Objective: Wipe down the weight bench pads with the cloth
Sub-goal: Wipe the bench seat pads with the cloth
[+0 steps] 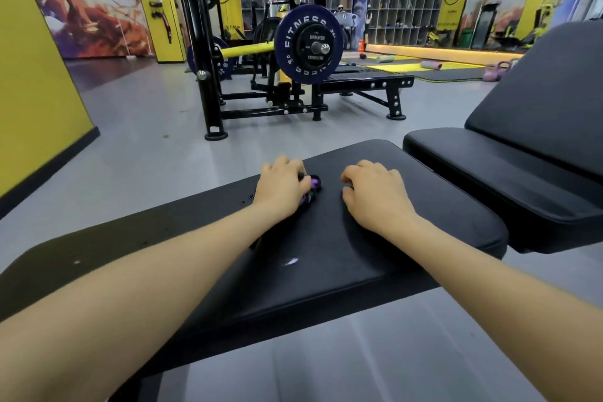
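Head view: left hand (283, 188) grips purple-black cloth (312, 185); right hand (375, 194) curled on pad (424, 222); plate (308, 44) reads "FITNESS".

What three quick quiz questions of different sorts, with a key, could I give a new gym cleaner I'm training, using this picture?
1. True or false: the left hand holds something dark and purple against the seat pad.
2. Which hand shows no cloth under it? A) left B) right C) neither
3. Fill in: the back pad lies to the ____ of the seat pad.

Key:
1. True; its fingers curl over a purple bundle, probably the cloth.
2. B; the right hand rests on the pad with curled fingers, nothing visible in it.
3. Right.
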